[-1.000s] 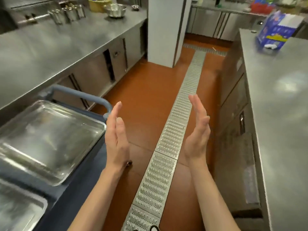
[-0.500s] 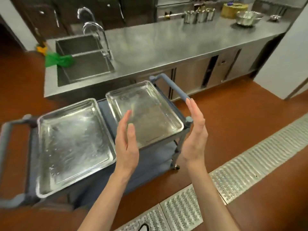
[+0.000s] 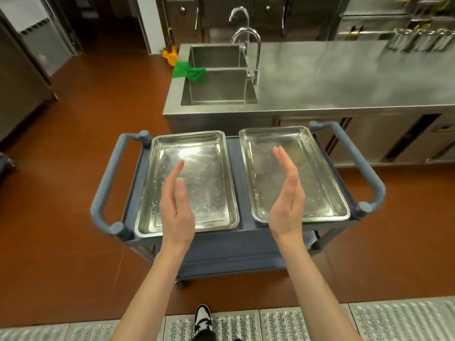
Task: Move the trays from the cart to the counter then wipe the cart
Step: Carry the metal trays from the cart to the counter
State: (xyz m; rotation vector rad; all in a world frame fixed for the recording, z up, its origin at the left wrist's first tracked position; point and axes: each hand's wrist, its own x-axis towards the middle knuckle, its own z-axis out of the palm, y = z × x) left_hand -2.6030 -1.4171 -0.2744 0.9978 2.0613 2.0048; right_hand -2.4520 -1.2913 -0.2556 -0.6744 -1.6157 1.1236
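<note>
No writing is readable; two shiny steel trays, left tray [image 3: 189, 178] and right tray [image 3: 293, 173], lie side by side on my blue cart [image 3: 234, 244] before the steel surface [image 3: 344, 77]; my left grip [image 3: 177, 207] and right grip [image 3: 286, 205] hover above them, fingers straight, holding nothing.

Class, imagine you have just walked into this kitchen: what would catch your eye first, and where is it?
Two shiny steel trays lie side by side on the blue cart, with two open hands raised above them, palms facing. Behind, a bright green cloth hangs over the sink's edge at the counter's left end.
</note>
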